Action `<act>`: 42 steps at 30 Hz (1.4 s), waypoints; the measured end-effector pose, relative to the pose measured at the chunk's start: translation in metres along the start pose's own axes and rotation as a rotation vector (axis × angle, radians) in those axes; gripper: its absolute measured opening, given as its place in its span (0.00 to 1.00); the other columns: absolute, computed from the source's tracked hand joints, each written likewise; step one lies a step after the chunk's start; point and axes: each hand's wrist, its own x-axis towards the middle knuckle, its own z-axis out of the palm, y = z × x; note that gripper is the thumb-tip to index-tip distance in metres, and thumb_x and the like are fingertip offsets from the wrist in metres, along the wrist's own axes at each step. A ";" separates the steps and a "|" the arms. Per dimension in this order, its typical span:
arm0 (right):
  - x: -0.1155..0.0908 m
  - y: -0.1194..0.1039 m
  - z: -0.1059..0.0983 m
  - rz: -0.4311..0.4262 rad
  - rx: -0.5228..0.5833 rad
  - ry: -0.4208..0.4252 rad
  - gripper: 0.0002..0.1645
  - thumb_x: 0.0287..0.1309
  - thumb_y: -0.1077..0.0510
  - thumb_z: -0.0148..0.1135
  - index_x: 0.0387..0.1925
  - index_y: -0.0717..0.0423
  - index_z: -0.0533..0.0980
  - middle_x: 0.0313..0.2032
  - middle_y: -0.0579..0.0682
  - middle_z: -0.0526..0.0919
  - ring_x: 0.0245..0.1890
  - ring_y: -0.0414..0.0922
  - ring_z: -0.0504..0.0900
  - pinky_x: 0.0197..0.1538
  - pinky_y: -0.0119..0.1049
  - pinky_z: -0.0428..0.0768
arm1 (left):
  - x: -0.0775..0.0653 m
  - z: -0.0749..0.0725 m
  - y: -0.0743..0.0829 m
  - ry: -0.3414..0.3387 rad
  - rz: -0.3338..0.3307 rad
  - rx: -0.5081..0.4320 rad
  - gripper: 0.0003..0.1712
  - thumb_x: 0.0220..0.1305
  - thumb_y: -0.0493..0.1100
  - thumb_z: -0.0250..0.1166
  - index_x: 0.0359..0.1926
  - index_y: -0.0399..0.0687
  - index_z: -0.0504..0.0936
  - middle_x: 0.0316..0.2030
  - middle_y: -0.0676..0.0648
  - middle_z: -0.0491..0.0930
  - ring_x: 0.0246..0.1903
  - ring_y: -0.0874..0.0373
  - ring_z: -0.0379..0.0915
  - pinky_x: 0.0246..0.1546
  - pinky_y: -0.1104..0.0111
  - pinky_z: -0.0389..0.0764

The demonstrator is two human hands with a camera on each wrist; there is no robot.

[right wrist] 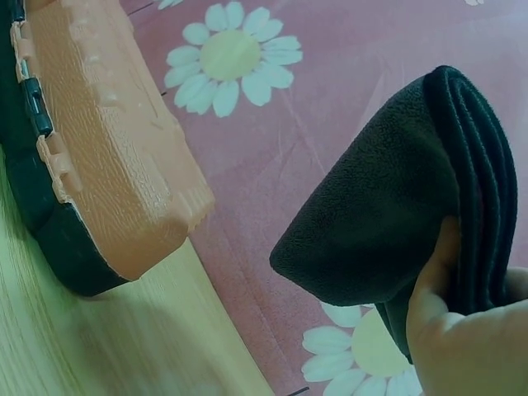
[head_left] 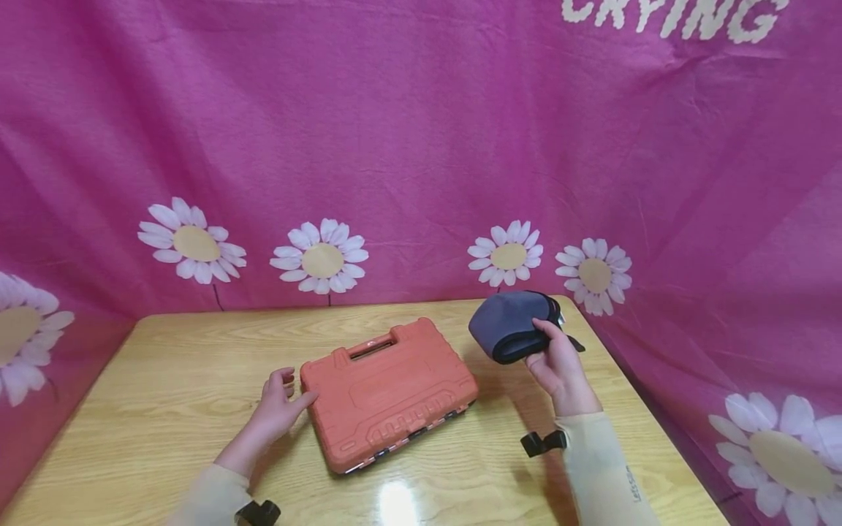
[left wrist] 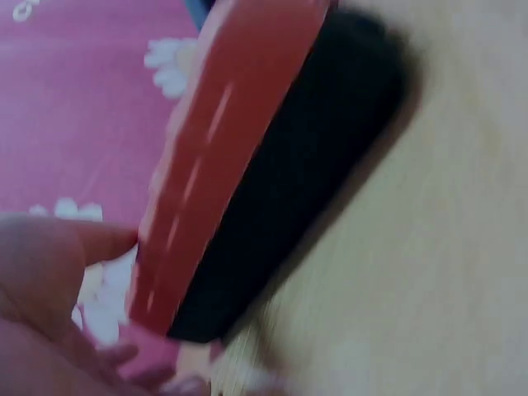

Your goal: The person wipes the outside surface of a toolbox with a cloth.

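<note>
Cloth (head_left: 503, 321) pinched in right hand (head_left: 558, 365); left hand (head_left: 271, 410) half-spread, empty, touching case (head_left: 395, 387); I reckon a slack pinch could drop the cloth

Glare spots the table (head_left: 204, 358); left-wrist view is blurry.

In the head view the top edge cuts the lettering (head_left: 677, 18), both sleeves (head_left: 601, 456) run out at the bottom, and the tag (head_left: 561, 319) on the cloth (head_left: 503, 320) is too small to read. The left wrist view blurs the case (head_left: 397, 391) and crops its upper end, along with part of the left hand (head_left: 276, 409). In the right wrist view the cloth hides most of the right hand's (head_left: 559, 367) fingers, and the left and top edges trim the case.
</note>
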 end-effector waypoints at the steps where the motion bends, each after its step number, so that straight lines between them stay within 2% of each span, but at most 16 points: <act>1: 0.000 0.000 0.000 0.002 0.000 0.002 0.35 0.81 0.56 0.40 0.82 0.41 0.45 0.52 0.36 0.82 0.56 0.32 0.78 0.61 0.27 0.79 | 0.004 -0.005 -0.002 -0.031 -0.002 0.007 0.43 0.75 0.45 0.61 0.74 0.24 0.47 0.71 0.20 0.53 0.73 0.24 0.53 0.72 0.39 0.65; 6: 0.001 -0.001 0.000 0.012 0.006 0.018 0.37 0.81 0.55 0.40 0.83 0.38 0.43 0.69 0.34 0.68 0.65 0.32 0.72 0.68 0.27 0.74 | 0.021 -0.023 -0.009 -0.171 0.046 0.013 0.45 0.75 0.47 0.63 0.77 0.27 0.49 0.74 0.23 0.57 0.75 0.28 0.53 0.75 0.42 0.61; 9: 0.001 -0.001 0.001 0.015 0.008 0.028 0.37 0.81 0.54 0.40 0.83 0.37 0.43 0.75 0.34 0.62 0.66 0.32 0.70 0.71 0.27 0.71 | 0.027 -0.028 -0.013 -0.237 0.092 0.011 0.44 0.74 0.47 0.64 0.77 0.29 0.52 0.73 0.25 0.61 0.74 0.30 0.56 0.74 0.42 0.63; 12: 0.001 -0.001 0.000 0.018 0.009 0.039 0.37 0.81 0.54 0.41 0.83 0.37 0.43 0.71 0.34 0.67 0.64 0.32 0.72 0.69 0.27 0.73 | 0.032 -0.030 -0.015 -0.278 0.115 -0.001 0.43 0.73 0.48 0.65 0.76 0.31 0.56 0.72 0.26 0.63 0.74 0.31 0.59 0.73 0.42 0.64; 16: 0.001 0.000 -0.001 0.013 0.005 0.042 0.36 0.81 0.55 0.41 0.82 0.39 0.45 0.55 0.35 0.80 0.59 0.32 0.77 0.63 0.27 0.78 | 0.036 -0.030 -0.019 -0.315 0.158 -0.013 0.43 0.72 0.46 0.67 0.77 0.30 0.56 0.73 0.25 0.61 0.74 0.30 0.56 0.73 0.43 0.66; 18: 0.002 0.000 -0.001 0.014 0.006 0.037 0.36 0.81 0.55 0.41 0.82 0.40 0.45 0.49 0.36 0.83 0.57 0.32 0.78 0.62 0.27 0.79 | 0.037 -0.030 -0.021 -0.337 0.181 -0.028 0.44 0.73 0.44 0.66 0.77 0.29 0.54 0.74 0.24 0.59 0.75 0.29 0.54 0.73 0.44 0.66; 20: 0.003 0.001 -0.002 0.014 0.006 0.040 0.35 0.81 0.55 0.41 0.82 0.40 0.46 0.48 0.36 0.84 0.57 0.32 0.78 0.61 0.27 0.79 | 0.038 -0.030 -0.022 -0.356 0.193 -0.044 0.43 0.73 0.42 0.65 0.77 0.28 0.53 0.74 0.24 0.58 0.75 0.28 0.53 0.73 0.45 0.66; 27: 0.002 -0.001 -0.002 0.016 0.006 0.047 0.36 0.81 0.55 0.40 0.83 0.38 0.44 0.64 0.35 0.72 0.62 0.31 0.73 0.62 0.26 0.78 | 0.035 -0.027 -0.022 -0.341 0.177 -0.088 0.41 0.73 0.42 0.65 0.75 0.29 0.55 0.74 0.25 0.61 0.76 0.30 0.52 0.75 0.45 0.62; 36: 0.005 -0.001 -0.003 0.023 0.031 0.047 0.37 0.81 0.55 0.42 0.83 0.38 0.44 0.58 0.35 0.77 0.59 0.31 0.75 0.63 0.27 0.78 | 0.027 -0.017 -0.021 -0.286 0.173 -0.099 0.38 0.72 0.41 0.66 0.73 0.28 0.59 0.72 0.26 0.63 0.75 0.31 0.56 0.74 0.47 0.65; 39: 0.004 0.000 -0.004 0.012 0.031 0.040 0.38 0.80 0.56 0.43 0.83 0.40 0.43 0.52 0.36 0.81 0.56 0.31 0.78 0.62 0.27 0.78 | 0.025 -0.015 -0.020 -0.267 0.185 -0.078 0.37 0.72 0.40 0.67 0.72 0.28 0.61 0.71 0.26 0.65 0.74 0.30 0.58 0.73 0.46 0.67; 42: 0.004 0.001 -0.005 0.009 0.035 0.042 0.39 0.80 0.56 0.43 0.83 0.39 0.42 0.55 0.36 0.79 0.57 0.31 0.77 0.62 0.26 0.78 | 0.021 -0.013 -0.019 -0.236 0.182 -0.045 0.36 0.72 0.42 0.67 0.71 0.29 0.63 0.70 0.27 0.67 0.73 0.30 0.59 0.72 0.45 0.67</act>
